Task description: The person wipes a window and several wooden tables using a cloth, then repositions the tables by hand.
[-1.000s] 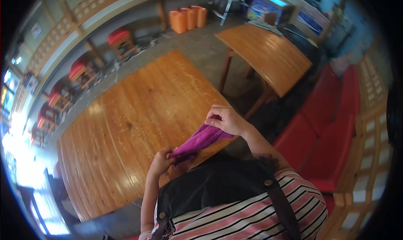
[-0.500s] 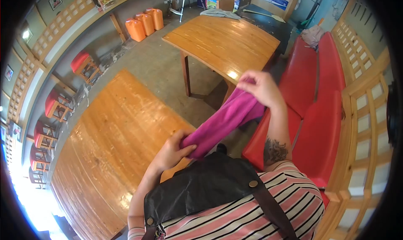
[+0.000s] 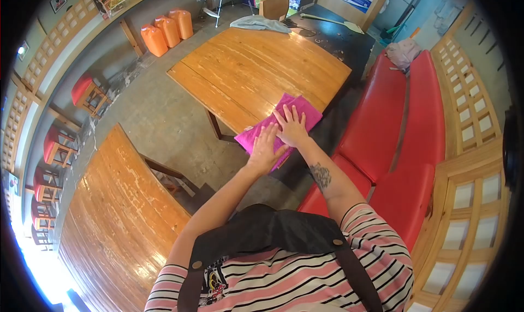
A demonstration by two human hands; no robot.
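Note:
A magenta cloth [image 3: 307, 113], folded into a flat pad, lies on the near corner of the farther wooden table [image 3: 245, 66], part of it over the edge. My left hand [image 3: 266, 148] rests on the cloth's left part with its fingers stretched out. On the cloth's middle, just to the right, my right hand [image 3: 292, 127] lies flat with fingers spread. The two hands touch or nearly touch. Neither hand grips the cloth.
A second wooden table [image 3: 120, 203] stands at the lower left. Red cushioned benches [image 3: 376, 115] run along the right. A grey cloth [image 3: 259, 23] lies at the far table's back edge. Orange jerrycans [image 3: 168, 31] and red stools [image 3: 84, 91] stand at the left.
The view has moved toward the farther table. The magenta cloth, earlier stretched in the air between both hands, now lies folded on that table. Both hands have opened onto it.

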